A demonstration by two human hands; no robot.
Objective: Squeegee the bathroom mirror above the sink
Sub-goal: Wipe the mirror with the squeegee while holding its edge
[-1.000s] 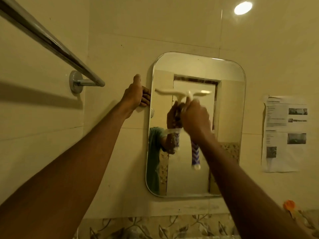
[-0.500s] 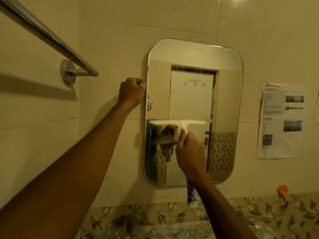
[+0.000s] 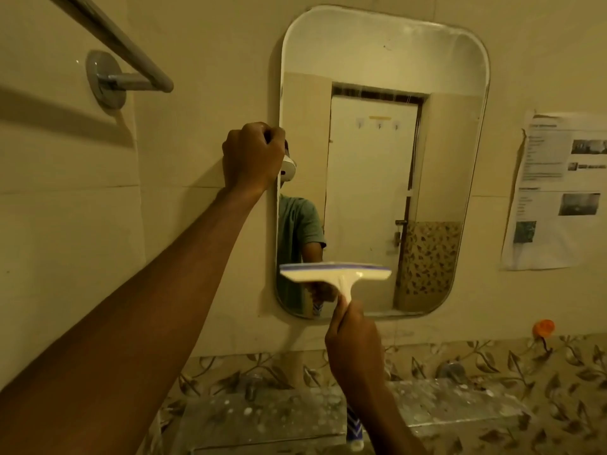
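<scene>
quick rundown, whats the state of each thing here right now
rounded rectangular wall mirror: mounted upright, left edge gripped
cream T-shaped squeegee with blue-edged blade: held level, low on the glass
left hand: closed on the mirror's left edge
right hand: closed on the squeegee handle
chrome towel bar: bare
printed paper sheet: stuck on the wall, left edge curling

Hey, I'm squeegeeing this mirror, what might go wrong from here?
The squeegee covers only the left part of the mirror, so the right side may stay streaked. Your right hand pinches the handle fairly high, so it might slip. Your left hand on the edge may smudge it.
</scene>
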